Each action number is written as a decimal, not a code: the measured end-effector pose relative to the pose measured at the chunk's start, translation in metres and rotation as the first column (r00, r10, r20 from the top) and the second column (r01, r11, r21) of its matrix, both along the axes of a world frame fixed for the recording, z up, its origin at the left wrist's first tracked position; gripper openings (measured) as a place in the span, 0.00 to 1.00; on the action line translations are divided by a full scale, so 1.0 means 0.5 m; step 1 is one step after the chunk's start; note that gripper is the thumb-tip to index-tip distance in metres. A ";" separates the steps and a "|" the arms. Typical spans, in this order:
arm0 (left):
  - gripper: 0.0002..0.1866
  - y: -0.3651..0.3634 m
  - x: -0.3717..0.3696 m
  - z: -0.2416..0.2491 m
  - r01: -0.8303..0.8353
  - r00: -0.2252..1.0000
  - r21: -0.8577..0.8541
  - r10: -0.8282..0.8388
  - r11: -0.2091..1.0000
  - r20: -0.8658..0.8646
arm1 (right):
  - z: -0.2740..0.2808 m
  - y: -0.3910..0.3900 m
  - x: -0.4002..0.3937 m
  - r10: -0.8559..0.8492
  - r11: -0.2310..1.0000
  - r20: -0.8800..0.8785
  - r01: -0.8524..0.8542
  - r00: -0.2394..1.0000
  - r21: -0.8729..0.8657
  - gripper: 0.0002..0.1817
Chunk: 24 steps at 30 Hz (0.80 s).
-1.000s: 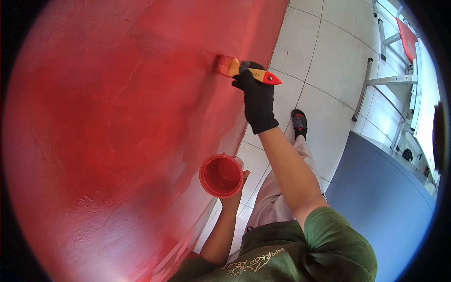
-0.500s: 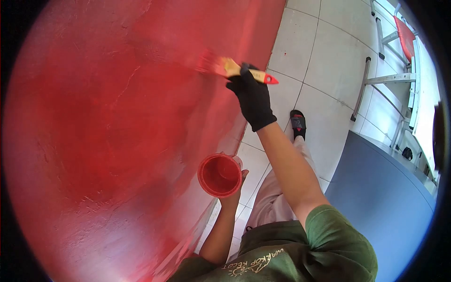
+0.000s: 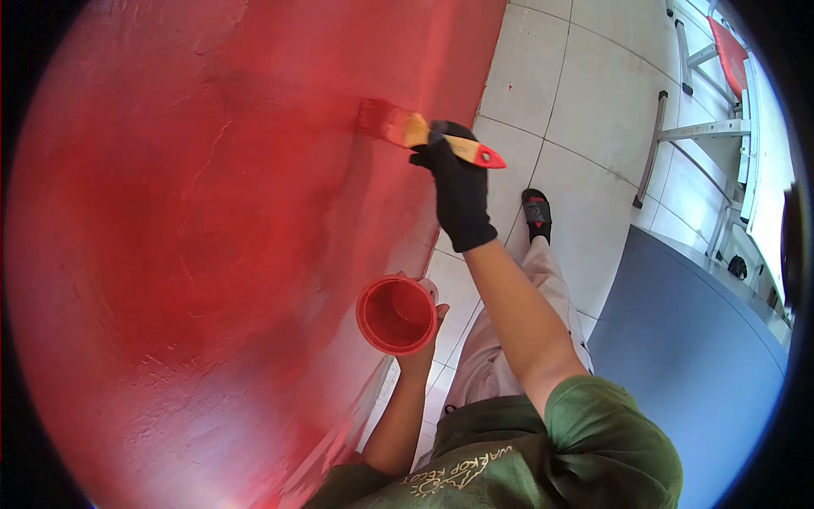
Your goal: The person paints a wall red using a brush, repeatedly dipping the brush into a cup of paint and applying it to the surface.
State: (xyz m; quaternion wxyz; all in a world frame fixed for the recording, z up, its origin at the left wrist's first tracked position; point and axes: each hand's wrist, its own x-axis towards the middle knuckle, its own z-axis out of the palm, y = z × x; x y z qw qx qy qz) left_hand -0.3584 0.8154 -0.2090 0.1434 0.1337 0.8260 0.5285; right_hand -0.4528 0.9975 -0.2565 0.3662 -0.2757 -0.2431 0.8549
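Wearing a black glove, my right hand (image 3: 462, 191) is closed round the wooden handle of a paintbrush (image 3: 415, 130). The brush has a red handle tip, and its red-coated bristles meet the red wall (image 3: 280, 153). Below, my left hand (image 3: 434, 335) holds a round container (image 3: 397, 315) from beneath and the side, with most of its fingers hidden behind it. Red paint coats the container's rim and inner wall.
Light floor tiles (image 3: 593, 110) run along the wall's foot, with my sandalled foot (image 3: 537, 216) on them. A blue-grey panel (image 3: 687, 339) stands at the right. Beyond it are metal legs (image 3: 704, 130) and a red seat (image 3: 729, 55).
My right hand and the brush handle have shifted slightly down, and the bristles, blurred before, now show sharply against the wall. My left hand and the container have barely moved.
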 end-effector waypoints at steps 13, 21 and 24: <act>0.40 0.001 0.002 0.009 0.006 0.998 -0.030 -0.008 1.000 -0.063 | -0.037 0.006 -0.038 0.003 0.998 0.037 -0.005 0.999 0.070 0.12; 0.40 -0.006 0.003 0.009 0.005 0.999 0.000 -0.005 1.000 -0.036 | -0.164 0.036 -0.025 -0.022 0.999 0.325 0.009 0.945 0.043 0.14; 0.39 -0.016 0.006 0.003 -0.037 0.998 0.002 0.037 0.999 -0.054 | -0.129 0.020 -0.041 0.045 0.998 0.257 -0.052 0.965 0.019 0.13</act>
